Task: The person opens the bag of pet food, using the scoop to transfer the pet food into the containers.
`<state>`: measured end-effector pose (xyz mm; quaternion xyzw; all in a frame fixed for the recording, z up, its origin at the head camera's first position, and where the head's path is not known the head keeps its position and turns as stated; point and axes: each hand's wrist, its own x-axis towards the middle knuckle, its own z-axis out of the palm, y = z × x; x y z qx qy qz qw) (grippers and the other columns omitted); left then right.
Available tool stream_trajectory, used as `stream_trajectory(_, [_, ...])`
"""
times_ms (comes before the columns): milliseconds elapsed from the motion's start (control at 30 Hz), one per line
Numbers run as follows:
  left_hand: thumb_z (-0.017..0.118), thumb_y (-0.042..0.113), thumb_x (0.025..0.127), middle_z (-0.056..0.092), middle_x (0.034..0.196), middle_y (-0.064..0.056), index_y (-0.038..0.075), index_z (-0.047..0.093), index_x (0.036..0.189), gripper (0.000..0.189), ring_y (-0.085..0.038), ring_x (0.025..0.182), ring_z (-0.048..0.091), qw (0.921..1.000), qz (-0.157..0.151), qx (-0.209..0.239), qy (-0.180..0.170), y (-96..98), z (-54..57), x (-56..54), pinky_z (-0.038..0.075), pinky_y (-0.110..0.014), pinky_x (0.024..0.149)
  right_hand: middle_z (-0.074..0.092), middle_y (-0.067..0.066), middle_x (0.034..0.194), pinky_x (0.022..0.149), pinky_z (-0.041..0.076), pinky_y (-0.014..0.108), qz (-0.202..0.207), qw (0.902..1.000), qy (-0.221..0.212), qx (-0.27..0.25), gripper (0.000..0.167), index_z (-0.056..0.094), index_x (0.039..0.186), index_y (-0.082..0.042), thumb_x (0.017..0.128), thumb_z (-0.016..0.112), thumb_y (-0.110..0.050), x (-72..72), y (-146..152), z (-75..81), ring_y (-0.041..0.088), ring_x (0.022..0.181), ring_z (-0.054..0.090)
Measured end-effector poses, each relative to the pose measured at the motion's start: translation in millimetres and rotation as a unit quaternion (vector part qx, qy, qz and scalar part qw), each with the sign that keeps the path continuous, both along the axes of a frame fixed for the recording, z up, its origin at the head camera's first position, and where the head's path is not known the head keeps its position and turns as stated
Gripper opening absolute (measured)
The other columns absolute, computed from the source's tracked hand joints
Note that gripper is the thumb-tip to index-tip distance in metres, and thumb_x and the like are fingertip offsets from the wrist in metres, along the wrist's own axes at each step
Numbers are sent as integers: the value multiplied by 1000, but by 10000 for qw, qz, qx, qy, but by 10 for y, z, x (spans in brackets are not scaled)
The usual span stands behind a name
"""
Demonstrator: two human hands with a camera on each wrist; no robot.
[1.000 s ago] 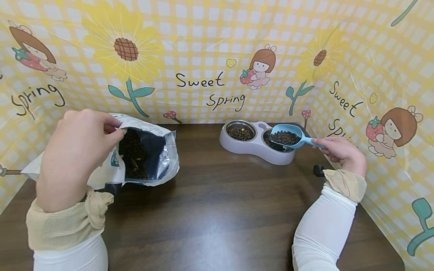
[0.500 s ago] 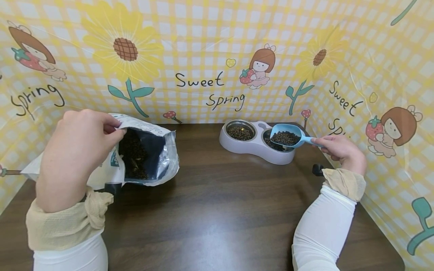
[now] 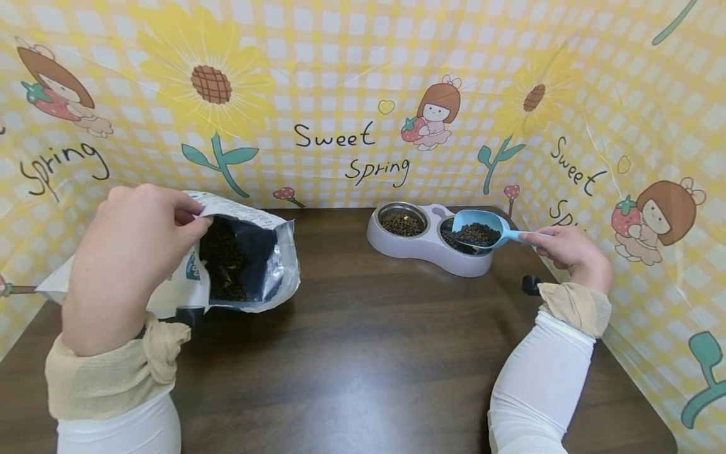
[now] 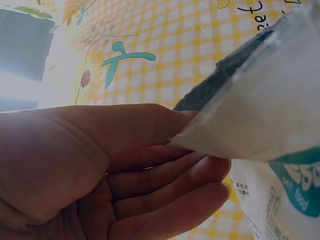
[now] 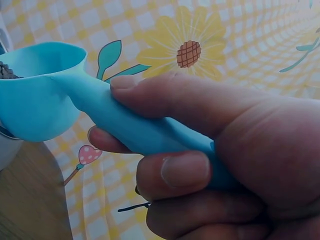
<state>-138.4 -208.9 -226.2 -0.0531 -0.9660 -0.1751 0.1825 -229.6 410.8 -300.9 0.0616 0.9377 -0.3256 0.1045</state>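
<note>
My right hand (image 3: 573,249) grips the handle of a light blue scoop (image 5: 45,107), thumb on top and fingers curled beneath. Brown kibble (image 3: 479,234) lies in the scoop, which is over the right bowl of a lilac double pet feeder (image 3: 414,253). More kibble shows in that right bowl, partly hidden by the scoop. The left steel bowl (image 3: 403,225) also holds kibble. At the left, my left hand (image 3: 127,252) pinches the top edge of a white pet food bag (image 4: 255,110) between thumb and forefinger. The bag's mouth faces right, with kibble visible inside.
A brown wooden table (image 3: 351,353) carries the feeder and the bag. Yellow checked cloth (image 3: 334,75) with flowers and lettering stands behind and along both sides. The feeder sits close to the back cloth. A small black device (image 3: 530,285) is by the right wrist.
The scoop has tipped slightly, and the kibble in it has shifted toward its front edge. The left hand and the bag have stayed in place.
</note>
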Motion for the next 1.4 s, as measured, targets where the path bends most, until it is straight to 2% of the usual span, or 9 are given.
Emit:
stream_trajectory(267, [70, 16, 98, 83, 98, -24, -2, 83, 109, 25, -47, 78, 74, 10000, -19, 61, -43, 0, -16, -1, 54, -48, 59, 46, -14, 63, 55, 36, 29, 36, 9998, 54, 174, 35, 72, 94, -15, 107, 61, -46, -2, 11, -12, 8, 51, 36])
stream_trajectory(533, [71, 16, 98, 83, 98, -24, -2, 83, 109, 25, -48, 81, 75, 10000, -21, 50, -64, -1, -19, -8, 57, -55, 65, 48, -14, 66, 54, 37, 29, 55, 9996, 142, 256, 41, 72, 109, -5, 106, 63, -45, -9, 12, -14, 8, 52, 37])
stream_trajectory(700, [71, 16, 98, 83, 98, -24, -3, 82, 109, 25, -48, 81, 75, 10000, -29, 40, -70, -3, -16, -10, 57, -56, 66, 49, -14, 66, 55, 37, 29, 83, 9991, 307, 284, 40, 72, 107, -5, 106, 65, -45, -12, -5, -10, 7, 52, 37])
stream_trajectory(933, [70, 17, 99, 83, 99, -24, -3, 82, 110, 25, -50, 83, 74, 10000, 7, 37, -81, -8, -23, -4, 58, -60, 69, 47, -13, 65, 55, 38, 29, 255, 9972, 551, 426, 38, 71, 94, -8, 106, 66, -44, -16, -33, 8, 7, 52, 37])
stream_trajectory(1133, [70, 16, 98, 83, 98, -24, -3, 82, 110, 25, -52, 83, 73, 10000, -12, 23, -17, -15, -18, -1, 57, -65, 72, 53, -11, 70, 55, 38, 29, 154, 9974, 627, 318, 41, 72, 108, -2, 105, 68, -43, -18, -29, 9, 7, 53, 38])
stream_trajectory(1400, [71, 17, 98, 83, 97, -24, -2, 82, 109, 24, -49, 81, 74, 10000, -9, 9, -32, -7, -12, -3, 57, -62, 68, 54, -12, 74, 55, 38, 29, 68, 9975, 642, 284, 52, 70, 124, 3, 106, 66, -45, 1, -11, 22, 7, 53, 38])
